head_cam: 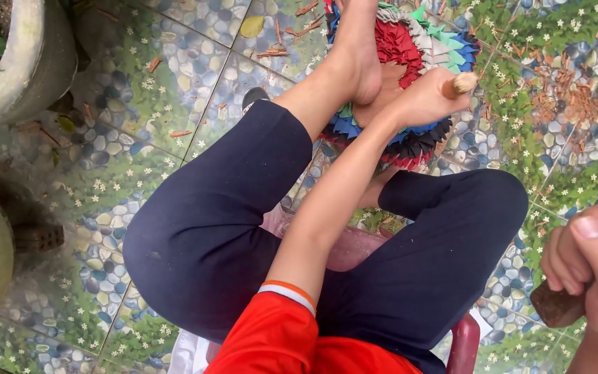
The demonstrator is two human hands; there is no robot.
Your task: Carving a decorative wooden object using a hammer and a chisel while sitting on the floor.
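1. the left hand is stretched forward, its grip clamped on a small wooden stick held over the multicoloured rag mat.
2. the right hand sits at the right edge, its grip wrapped tight round a dark brown wooden handle.
3. a bare foot rests on the mat.
4. reddish wood chips lie on the pebble-patterned floor tiles.
5. a grey planter stands far left.
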